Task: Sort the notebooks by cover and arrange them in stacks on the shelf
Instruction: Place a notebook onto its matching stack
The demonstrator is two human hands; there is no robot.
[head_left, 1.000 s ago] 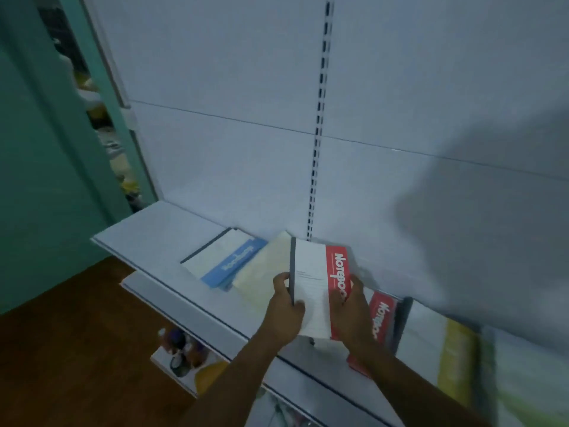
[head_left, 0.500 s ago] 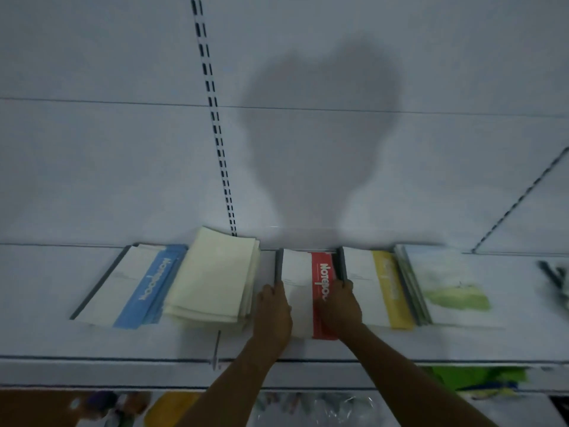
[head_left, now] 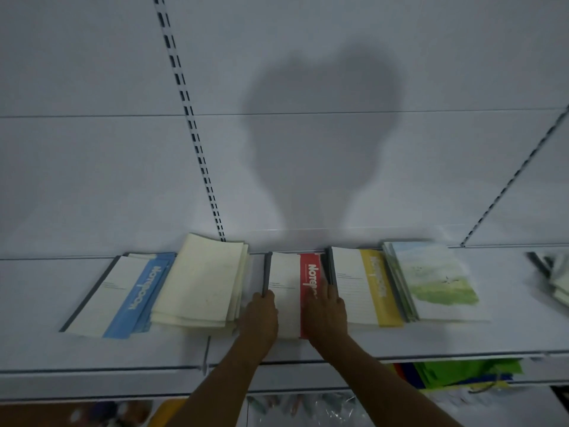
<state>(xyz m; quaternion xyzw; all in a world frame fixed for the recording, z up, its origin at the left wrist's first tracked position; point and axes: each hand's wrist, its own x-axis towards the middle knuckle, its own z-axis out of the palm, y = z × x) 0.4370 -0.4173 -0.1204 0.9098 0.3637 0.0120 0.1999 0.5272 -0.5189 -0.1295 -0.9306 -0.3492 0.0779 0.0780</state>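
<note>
Hands frame the red-band notebook stack (head_left: 288, 291) on the white shelf (head_left: 462, 337). The left hand (head_left: 260, 315) grips the near left corner of that stack, its fingers curled over the dark spine edge and its thumb lying on the white part of the cover. The right hand (head_left: 326, 312) lies flat on the red strip with its fingers straight and close together, the fingertips reaching up along the right edge of the stack, where it meets the neighbouring pile.

Just beyond the right hand's fingers, touching the red stack, lies the yellow-band notebook stack (head_left: 363, 285), and past that, overlapping its far edge, the green landscape notebooks (head_left: 437, 282). Outward from the left hand's knuckles sits a pile of plain cream notebooks (head_left: 200, 278), slightly fanned and tilted, very near the red stack. Further out on that side, partly under the cream pile, is the blue-band notebook stack (head_left: 117, 297), turned at an angle to the shelf's front edge.

Well out past the green covers, at the frame's right edge, more notebooks (head_left: 557, 282) show only as a blur. Below the wrists, under the shelf lip, bright green and blue items (head_left: 468, 369) sit on a lower level. A shadow (head_left: 320, 134) of the person falls on the white back panel (head_left: 92, 164) above the fingertips.
</note>
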